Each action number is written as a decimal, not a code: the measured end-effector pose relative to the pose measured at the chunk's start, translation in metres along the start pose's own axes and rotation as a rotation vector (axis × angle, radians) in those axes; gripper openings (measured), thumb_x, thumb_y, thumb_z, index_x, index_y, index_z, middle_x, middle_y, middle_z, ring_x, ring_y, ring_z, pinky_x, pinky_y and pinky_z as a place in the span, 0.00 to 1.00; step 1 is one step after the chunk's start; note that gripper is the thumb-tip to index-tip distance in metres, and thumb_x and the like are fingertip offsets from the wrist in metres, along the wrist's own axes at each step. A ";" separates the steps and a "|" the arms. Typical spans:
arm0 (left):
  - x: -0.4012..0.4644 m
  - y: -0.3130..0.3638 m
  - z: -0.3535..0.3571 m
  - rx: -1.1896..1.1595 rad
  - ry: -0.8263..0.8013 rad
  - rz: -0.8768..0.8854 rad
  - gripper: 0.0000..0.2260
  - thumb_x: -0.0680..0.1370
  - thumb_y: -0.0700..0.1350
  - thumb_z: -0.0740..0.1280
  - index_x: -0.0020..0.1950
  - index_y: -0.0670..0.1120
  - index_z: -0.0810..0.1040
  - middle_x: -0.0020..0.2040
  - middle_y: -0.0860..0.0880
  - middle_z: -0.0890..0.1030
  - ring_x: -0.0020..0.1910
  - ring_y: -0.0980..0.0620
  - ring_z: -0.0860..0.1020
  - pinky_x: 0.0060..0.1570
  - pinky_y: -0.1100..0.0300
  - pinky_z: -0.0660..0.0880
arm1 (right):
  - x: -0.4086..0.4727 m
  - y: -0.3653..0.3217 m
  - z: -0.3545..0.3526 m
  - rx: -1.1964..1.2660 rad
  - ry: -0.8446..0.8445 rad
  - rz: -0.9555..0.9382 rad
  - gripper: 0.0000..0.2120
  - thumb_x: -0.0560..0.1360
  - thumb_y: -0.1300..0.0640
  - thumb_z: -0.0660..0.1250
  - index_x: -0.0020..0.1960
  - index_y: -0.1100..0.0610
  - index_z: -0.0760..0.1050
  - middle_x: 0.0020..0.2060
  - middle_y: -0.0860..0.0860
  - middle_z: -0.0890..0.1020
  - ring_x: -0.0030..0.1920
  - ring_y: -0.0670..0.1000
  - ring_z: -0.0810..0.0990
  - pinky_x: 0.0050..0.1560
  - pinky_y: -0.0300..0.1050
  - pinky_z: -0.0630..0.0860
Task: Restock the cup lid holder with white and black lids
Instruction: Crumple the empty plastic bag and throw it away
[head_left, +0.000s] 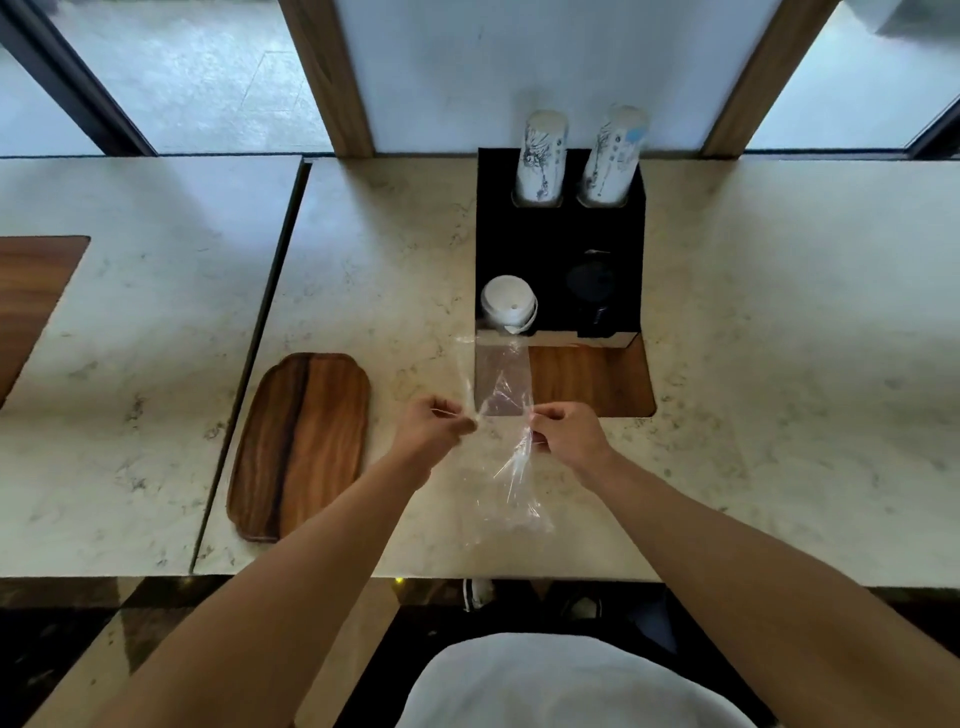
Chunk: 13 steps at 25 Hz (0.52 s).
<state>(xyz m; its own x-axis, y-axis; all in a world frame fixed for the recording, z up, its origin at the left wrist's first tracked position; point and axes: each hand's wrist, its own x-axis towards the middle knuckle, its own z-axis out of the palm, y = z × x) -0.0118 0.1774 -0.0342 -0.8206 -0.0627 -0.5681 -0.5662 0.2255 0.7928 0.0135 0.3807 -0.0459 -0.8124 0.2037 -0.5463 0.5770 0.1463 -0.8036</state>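
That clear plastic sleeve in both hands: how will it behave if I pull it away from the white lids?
Likely floppy: the plastic sleeve sags and creases between the left hand and right hand. Probably very light, with thin, see-through film. Its far end seems to reach the white lids in the holder, so a quick tug might shift them.

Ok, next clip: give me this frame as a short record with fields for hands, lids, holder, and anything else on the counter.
left hand: pinching one side of the clear plastic bag
right hand: pinching the other side
bag: looks empty, stretched from the hands toward the holder
white lids: stack in front-left slot of the black holder
black lids: in front-right slot
paper cups: two stacks in rear slots
wooden tray: on the marble counter, left of the hands
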 end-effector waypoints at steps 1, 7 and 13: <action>-0.002 0.002 0.006 -0.053 -0.038 -0.015 0.11 0.70 0.35 0.78 0.47 0.41 0.78 0.41 0.44 0.81 0.37 0.50 0.80 0.38 0.58 0.79 | 0.000 0.002 -0.007 0.006 0.004 0.007 0.08 0.77 0.61 0.69 0.54 0.60 0.83 0.41 0.54 0.85 0.38 0.50 0.81 0.46 0.48 0.84; -0.017 0.005 0.038 -0.169 -0.310 -0.175 0.14 0.78 0.42 0.73 0.61 0.38 0.80 0.49 0.39 0.82 0.41 0.46 0.82 0.42 0.53 0.80 | -0.008 0.011 -0.049 0.129 0.034 0.095 0.04 0.78 0.59 0.67 0.49 0.55 0.80 0.39 0.52 0.81 0.37 0.51 0.79 0.33 0.42 0.78; -0.029 0.010 0.063 -0.104 -0.257 -0.152 0.07 0.81 0.36 0.68 0.58 0.37 0.82 0.43 0.41 0.82 0.37 0.46 0.80 0.42 0.52 0.80 | -0.019 0.019 -0.076 0.151 -0.111 0.140 0.08 0.77 0.57 0.68 0.55 0.57 0.79 0.41 0.53 0.84 0.35 0.50 0.82 0.34 0.43 0.79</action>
<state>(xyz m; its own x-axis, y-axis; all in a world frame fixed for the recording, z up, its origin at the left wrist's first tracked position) 0.0107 0.2424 -0.0234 -0.6866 0.1624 -0.7087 -0.6968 0.1313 0.7052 0.0464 0.4532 -0.0333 -0.7346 0.1029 -0.6707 0.6722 -0.0242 -0.7400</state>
